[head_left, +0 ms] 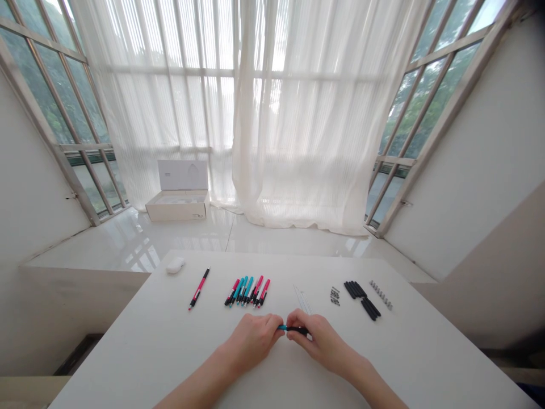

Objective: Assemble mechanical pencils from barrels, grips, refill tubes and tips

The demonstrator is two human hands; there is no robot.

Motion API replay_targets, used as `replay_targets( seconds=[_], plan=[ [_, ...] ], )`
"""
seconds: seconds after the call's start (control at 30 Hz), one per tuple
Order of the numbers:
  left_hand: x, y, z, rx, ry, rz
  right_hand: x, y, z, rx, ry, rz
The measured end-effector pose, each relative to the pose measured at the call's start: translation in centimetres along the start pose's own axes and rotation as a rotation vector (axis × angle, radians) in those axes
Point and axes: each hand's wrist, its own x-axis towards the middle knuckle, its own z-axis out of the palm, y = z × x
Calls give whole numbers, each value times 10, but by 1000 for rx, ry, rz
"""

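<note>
Low in the middle of the view, my left hand and my right hand meet over a white table. Both grip a teal-and-black pen: the left pinches its teal end, the right its black part. Beyond my hands lie a row of several pink and teal pens and a lone pink pen. Thin clear tubes lie nearest my right hand. Further right are small metal parts, several black pen barrels and a line of small silver parts.
A white oval object, possibly a mouse, sits near the table's far left edge. Past the table, an open white box stands on a glossy white floor before sheer curtains and tall windows.
</note>
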Motion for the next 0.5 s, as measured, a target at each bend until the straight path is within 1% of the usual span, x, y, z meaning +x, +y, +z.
replay_targets(
  seconds=[0.3, 0.4, 0.5],
  plan=[
    [0, -2, -1, 51, -20, 24, 0, 0, 2, -31, 6, 6],
    [0, -1, -2, 53, -24, 64, -1, -2, 2, 5, -9, 1],
    [-1, -1, -1, 48, -1, 80, -1, -4, 2, 57, -11, -5]
  ],
)
